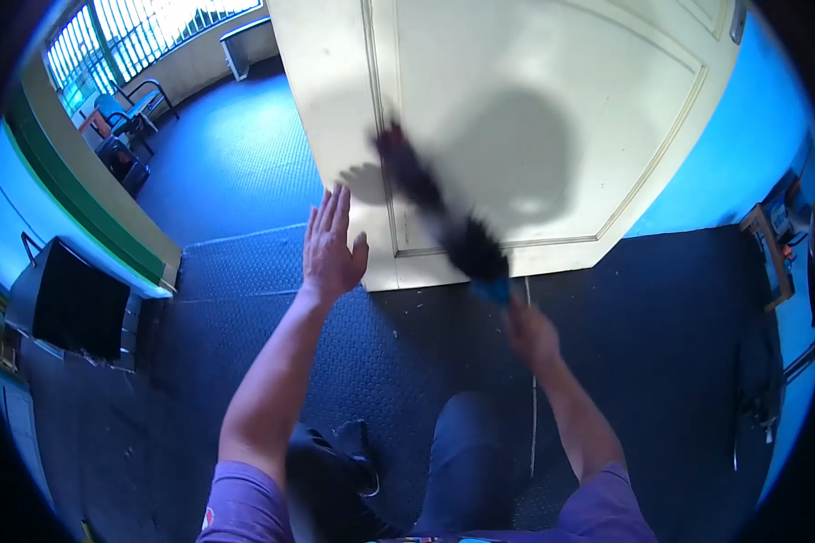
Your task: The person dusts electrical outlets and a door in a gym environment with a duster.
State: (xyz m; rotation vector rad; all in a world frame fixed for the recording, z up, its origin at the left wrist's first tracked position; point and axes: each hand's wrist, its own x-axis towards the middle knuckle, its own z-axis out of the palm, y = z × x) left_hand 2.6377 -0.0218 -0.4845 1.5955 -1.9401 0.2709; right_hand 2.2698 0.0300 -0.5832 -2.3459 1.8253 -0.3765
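A feather duster (466, 242) with dark, bushy feathers and a blue part near its grip slants up and left across the cream panelled door (625, 118). My right hand (532, 337) is wrapped round its lower end, and motion smears both. The duster's far tip overlaps the door's lower panel near the left moulding. My left hand (333, 246) is raised with its fingers stretched out, right by the door's lower left edge, and holds nothing. Shadows of that hand and of a rounded shape fall on the door.
Dark textured matting (407, 353) covers the floor. A black-covered chair (81, 299) stands at the left. Beyond the doorway are a blue chair (122, 113) and a barred window (145, 50). A wooden frame (770, 258) leans by the blue wall at the right.
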